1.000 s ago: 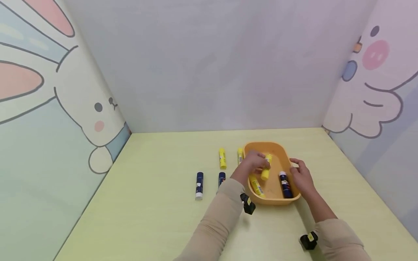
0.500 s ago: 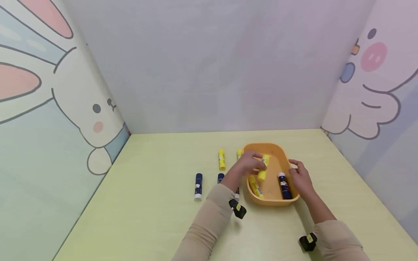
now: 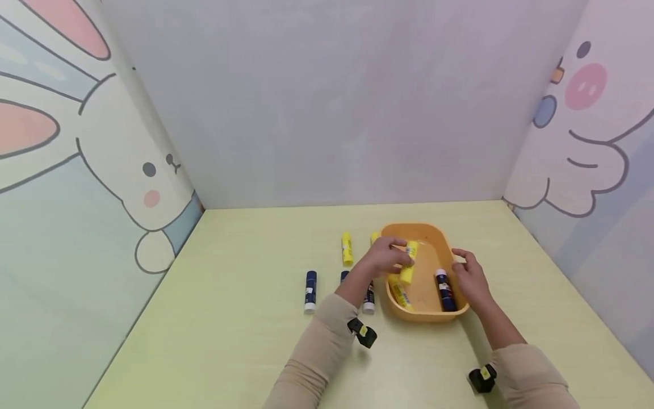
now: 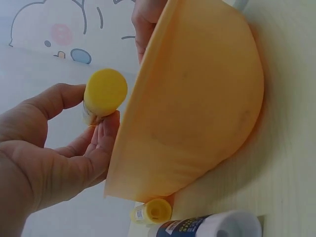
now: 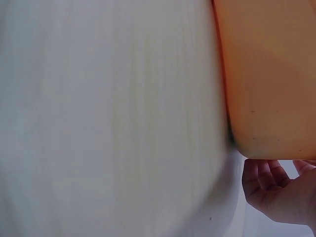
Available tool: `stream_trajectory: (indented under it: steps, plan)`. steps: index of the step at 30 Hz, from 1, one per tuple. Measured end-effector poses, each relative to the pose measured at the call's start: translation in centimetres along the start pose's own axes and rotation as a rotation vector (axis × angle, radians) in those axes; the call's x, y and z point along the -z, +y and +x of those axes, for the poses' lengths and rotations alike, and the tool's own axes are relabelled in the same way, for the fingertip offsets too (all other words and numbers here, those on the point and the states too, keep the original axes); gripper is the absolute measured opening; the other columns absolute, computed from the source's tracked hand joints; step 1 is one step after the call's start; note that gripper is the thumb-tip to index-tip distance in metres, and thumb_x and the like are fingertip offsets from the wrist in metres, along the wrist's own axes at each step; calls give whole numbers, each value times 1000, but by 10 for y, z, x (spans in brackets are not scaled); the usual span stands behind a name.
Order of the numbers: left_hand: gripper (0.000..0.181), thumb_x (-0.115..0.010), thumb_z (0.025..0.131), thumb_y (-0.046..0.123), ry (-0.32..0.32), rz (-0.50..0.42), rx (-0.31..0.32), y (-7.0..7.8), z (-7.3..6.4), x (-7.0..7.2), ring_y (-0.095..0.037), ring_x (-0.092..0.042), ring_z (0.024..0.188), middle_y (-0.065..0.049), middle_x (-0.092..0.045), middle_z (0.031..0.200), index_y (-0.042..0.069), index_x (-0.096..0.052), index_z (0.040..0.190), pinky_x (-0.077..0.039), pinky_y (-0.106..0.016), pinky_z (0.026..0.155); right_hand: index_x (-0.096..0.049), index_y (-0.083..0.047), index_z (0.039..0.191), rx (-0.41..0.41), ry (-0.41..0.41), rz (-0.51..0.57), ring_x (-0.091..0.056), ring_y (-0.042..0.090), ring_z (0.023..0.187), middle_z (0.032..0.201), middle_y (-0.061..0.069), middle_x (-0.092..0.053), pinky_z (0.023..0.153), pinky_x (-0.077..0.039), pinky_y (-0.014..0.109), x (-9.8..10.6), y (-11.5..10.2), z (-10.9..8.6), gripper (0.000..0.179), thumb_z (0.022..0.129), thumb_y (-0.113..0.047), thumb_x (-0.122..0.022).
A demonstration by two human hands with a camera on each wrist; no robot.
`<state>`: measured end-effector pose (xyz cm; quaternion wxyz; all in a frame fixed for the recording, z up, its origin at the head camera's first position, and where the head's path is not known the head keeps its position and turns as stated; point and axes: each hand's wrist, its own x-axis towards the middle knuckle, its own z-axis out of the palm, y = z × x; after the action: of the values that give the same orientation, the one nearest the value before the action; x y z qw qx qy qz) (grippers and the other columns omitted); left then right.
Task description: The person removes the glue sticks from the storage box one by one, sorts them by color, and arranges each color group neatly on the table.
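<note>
- The orange bin (image 3: pixel 425 295) sits between both hands.
- Right hand (image 3: pixel 471 275) touches its outer rim; whether it grips, I can't tell. A hard push there might shift the bin.
- Left hand (image 3: pixel 384 255) pinches a yellow stick (image 4: pixel 105 96) above the bin's side nearest it; smooth and round, it could slip if the fingers loosen.
- Label print: too small to read.

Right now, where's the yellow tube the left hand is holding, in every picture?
Head: the held yellow tube is right of centre, below mid-height, over the orange tray, in the left hand.
Left wrist: left of centre, slightly above mid-height, its round end facing the camera.
Right wrist: not in it.
Shared landmark: the orange tray, seen in all three.
</note>
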<state>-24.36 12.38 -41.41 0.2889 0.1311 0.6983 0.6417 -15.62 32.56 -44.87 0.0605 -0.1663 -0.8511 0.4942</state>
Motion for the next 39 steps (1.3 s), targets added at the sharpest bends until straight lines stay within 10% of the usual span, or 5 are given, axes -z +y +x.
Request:
stream_trajectory:
  steps: [39]
  plan:
    - [53,-70,79,4,107,15,-66,-23,-24,66,-22,-63,86,-12,-60,100,2,-51,128,-55,-35,69,-32,0,139,59,47,-48,-45,31,90,107,24,-48,70,-38,36,-1,2,2,43,99,-15,-30]
